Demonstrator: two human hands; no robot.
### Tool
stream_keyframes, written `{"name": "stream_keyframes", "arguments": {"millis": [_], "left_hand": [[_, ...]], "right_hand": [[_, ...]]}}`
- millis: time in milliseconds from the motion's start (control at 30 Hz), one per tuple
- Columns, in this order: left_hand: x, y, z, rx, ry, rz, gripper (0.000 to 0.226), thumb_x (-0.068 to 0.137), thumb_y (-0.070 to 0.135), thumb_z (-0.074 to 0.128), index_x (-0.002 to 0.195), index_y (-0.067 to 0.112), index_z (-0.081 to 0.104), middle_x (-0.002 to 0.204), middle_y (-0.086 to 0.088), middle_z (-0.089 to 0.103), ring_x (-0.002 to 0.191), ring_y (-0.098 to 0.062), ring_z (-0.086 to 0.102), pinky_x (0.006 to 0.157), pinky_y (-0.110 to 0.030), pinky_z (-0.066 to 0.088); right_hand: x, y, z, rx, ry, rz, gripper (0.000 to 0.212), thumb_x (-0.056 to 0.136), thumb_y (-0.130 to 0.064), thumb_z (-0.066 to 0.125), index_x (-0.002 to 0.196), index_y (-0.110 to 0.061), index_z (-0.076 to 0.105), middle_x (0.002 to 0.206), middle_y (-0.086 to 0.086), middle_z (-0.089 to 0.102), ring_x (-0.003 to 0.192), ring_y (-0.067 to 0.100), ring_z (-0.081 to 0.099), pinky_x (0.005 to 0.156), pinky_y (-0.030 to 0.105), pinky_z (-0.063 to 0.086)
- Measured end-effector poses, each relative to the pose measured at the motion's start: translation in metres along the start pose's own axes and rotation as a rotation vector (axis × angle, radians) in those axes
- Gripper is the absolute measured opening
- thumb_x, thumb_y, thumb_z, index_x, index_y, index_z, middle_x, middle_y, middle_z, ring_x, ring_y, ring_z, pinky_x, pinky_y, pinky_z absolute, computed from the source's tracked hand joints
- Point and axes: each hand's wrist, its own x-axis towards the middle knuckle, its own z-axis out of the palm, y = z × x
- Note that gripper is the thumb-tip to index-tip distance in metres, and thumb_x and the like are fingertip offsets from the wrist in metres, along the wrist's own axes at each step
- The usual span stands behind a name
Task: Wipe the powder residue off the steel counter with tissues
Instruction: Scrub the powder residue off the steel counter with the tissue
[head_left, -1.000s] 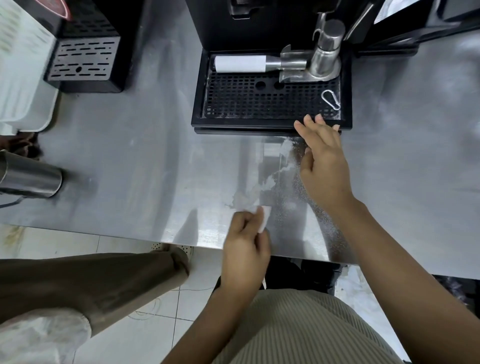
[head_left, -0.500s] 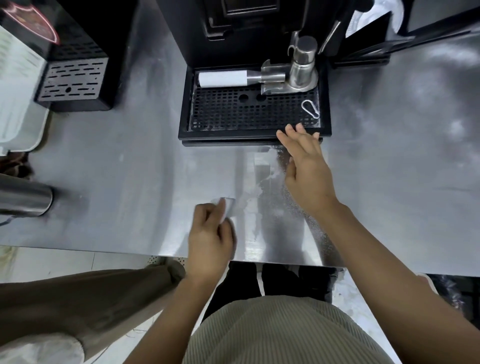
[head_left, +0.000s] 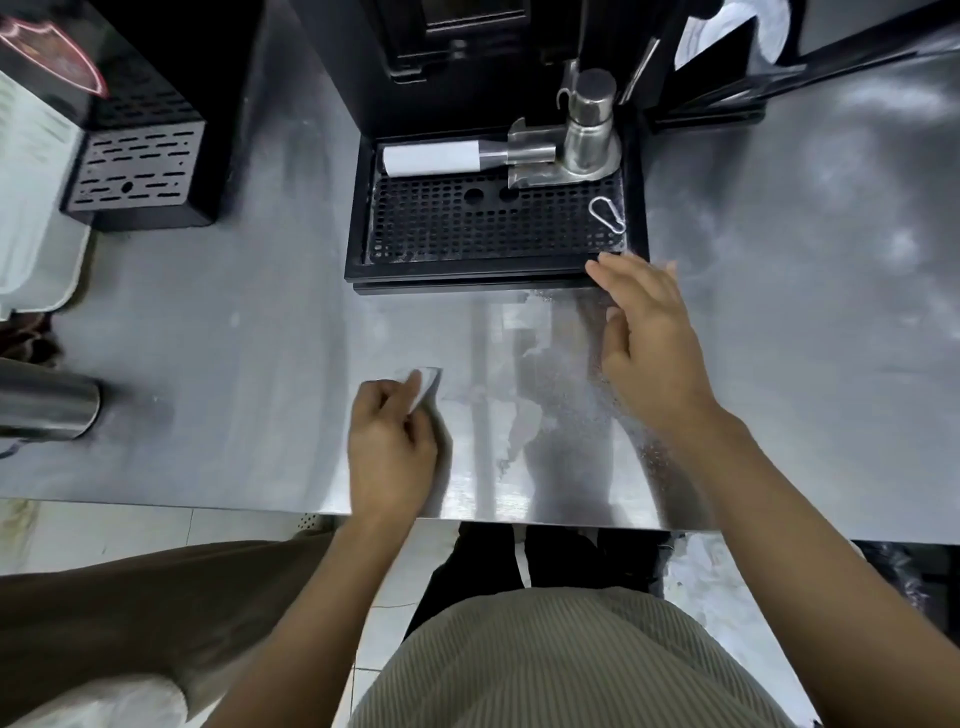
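Note:
My left hand (head_left: 392, 447) rests on the steel counter (head_left: 249, 364) near its front edge, fingers closed on a small white tissue (head_left: 425, 382) that pokes out past my fingertips. White powder residue (head_left: 566, 400) speckles the counter in a patch between my two hands, reaching toward the front edge. My right hand (head_left: 649, 353) lies flat and open on the counter, palm down, at the right side of the patch. Its fingertips touch the front right corner of the black drip tray (head_left: 483, 273).
The drip tray of a black machine holds a white-handled steel tool (head_left: 467, 158) and a carabiner clip (head_left: 607, 214). A second black machine (head_left: 137, 176) stands back left, a steel cylinder (head_left: 47, 402) lies at the far left. Someone's brown-clad leg (head_left: 130, 597) is below the counter edge.
My left hand has slid left across the counter with the tissue, away from the powder patch. My right hand has stayed flat beside the tray corner.

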Motion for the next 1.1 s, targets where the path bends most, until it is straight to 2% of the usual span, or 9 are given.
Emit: {"name": "stream_keyframes", "arguments": {"millis": [133, 267, 367, 500, 733, 800, 867, 967, 1100], "left_hand": [[-0.017, 0.035, 0.023, -0.122, -0.082, 0.077, 0.033, 0.086, 0.0, 0.052, 0.115, 0.002, 0.066, 0.094, -0.007, 0.053, 0.078, -0.017, 0.056, 0.074, -0.015, 0.043], [-0.021, 0.061, 0.028, -0.228, -0.234, 0.147, 0.034, 0.084, -0.005, 0.057, 0.113, 0.006, 0.069, 0.096, -0.005, 0.057, 0.079, 0.0, 0.053, 0.076, 0.001, 0.035], [0.0, 0.051, 0.011, -0.268, -0.092, 0.021, 0.03, 0.085, -0.005, 0.059, 0.111, 0.006, 0.07, 0.094, -0.003, 0.058, 0.073, 0.006, 0.054, 0.07, 0.001, 0.037], [0.026, 0.019, 0.003, -0.054, 0.003, -0.033, 0.035, 0.086, -0.009, 0.052, 0.116, 0.004, 0.066, 0.1, -0.006, 0.051, 0.07, -0.005, 0.05, 0.074, 0.003, 0.034], [-0.007, 0.075, 0.044, -0.115, -0.266, 0.241, 0.027, 0.091, -0.001, 0.05, 0.116, 0.0, 0.06, 0.1, -0.003, 0.046, 0.088, -0.018, 0.05, 0.081, -0.024, 0.044], [-0.008, 0.082, 0.047, -0.174, -0.334, 0.276, 0.03, 0.089, -0.003, 0.052, 0.117, 0.0, 0.062, 0.098, -0.003, 0.047, 0.086, -0.013, 0.051, 0.082, -0.019, 0.044], [0.005, 0.078, 0.04, -0.226, -0.266, 0.212, 0.028, 0.087, -0.005, 0.055, 0.112, -0.002, 0.066, 0.097, -0.005, 0.051, 0.084, -0.008, 0.05, 0.084, -0.008, 0.04], [0.04, 0.057, 0.027, -0.098, -0.061, 0.093, 0.032, 0.085, -0.007, 0.055, 0.115, -0.001, 0.066, 0.097, -0.005, 0.05, 0.08, -0.01, 0.049, 0.082, -0.003, 0.035], [0.062, 0.051, 0.03, -0.004, -0.076, -0.008, 0.026, 0.093, 0.0, 0.045, 0.111, -0.003, 0.064, 0.094, 0.005, 0.041, 0.073, -0.001, 0.041, 0.075, 0.006, 0.029]], "right_hand": [[-0.002, 0.005, -0.006, -0.063, -0.011, 0.007, 0.054, 0.087, 0.011, 0.044, 0.138, -0.005, 0.053, 0.145, 0.01, 0.05, 0.141, 0.024, 0.035, 0.12, 0.024, -0.008], [0.0, 0.007, -0.008, -0.068, -0.015, -0.002, 0.055, 0.085, 0.008, 0.043, 0.137, -0.006, 0.054, 0.143, 0.011, 0.051, 0.14, 0.025, 0.038, 0.118, 0.018, -0.012], [0.0, 0.007, -0.009, -0.048, -0.021, 0.003, 0.056, 0.085, 0.011, 0.043, 0.137, -0.007, 0.055, 0.143, 0.009, 0.051, 0.14, 0.024, 0.037, 0.117, 0.017, -0.012], [-0.001, 0.008, -0.009, -0.04, -0.026, -0.002, 0.058, 0.085, 0.014, 0.043, 0.138, -0.006, 0.053, 0.145, 0.011, 0.05, 0.143, 0.025, 0.035, 0.118, 0.022, -0.014], [-0.002, 0.011, -0.009, -0.047, -0.047, -0.019, 0.061, 0.083, 0.01, 0.037, 0.14, -0.007, 0.05, 0.148, 0.009, 0.047, 0.145, 0.021, 0.032, 0.119, 0.03, -0.015], [-0.002, 0.011, -0.011, -0.015, -0.055, -0.008, 0.061, 0.085, 0.012, 0.041, 0.142, -0.009, 0.049, 0.148, 0.007, 0.047, 0.145, 0.018, 0.031, 0.12, 0.033, -0.012], [-0.002, 0.009, -0.016, 0.021, -0.015, -0.002, 0.058, 0.087, 0.011, 0.044, 0.141, -0.009, 0.05, 0.144, 0.006, 0.051, 0.141, 0.018, 0.035, 0.12, 0.028, -0.011], [-0.001, 0.01, -0.024, -0.019, 0.039, -0.008, 0.052, 0.089, 0.005, 0.045, 0.139, -0.008, 0.053, 0.139, 0.007, 0.053, 0.134, 0.022, 0.042, 0.121, 0.029, -0.008], [0.0, 0.01, -0.023, -0.097, 0.015, 0.016, 0.051, 0.087, 0.009, 0.046, 0.137, -0.002, 0.053, 0.132, 0.015, 0.057, 0.127, 0.027, 0.05, 0.121, 0.033, -0.006]]}}
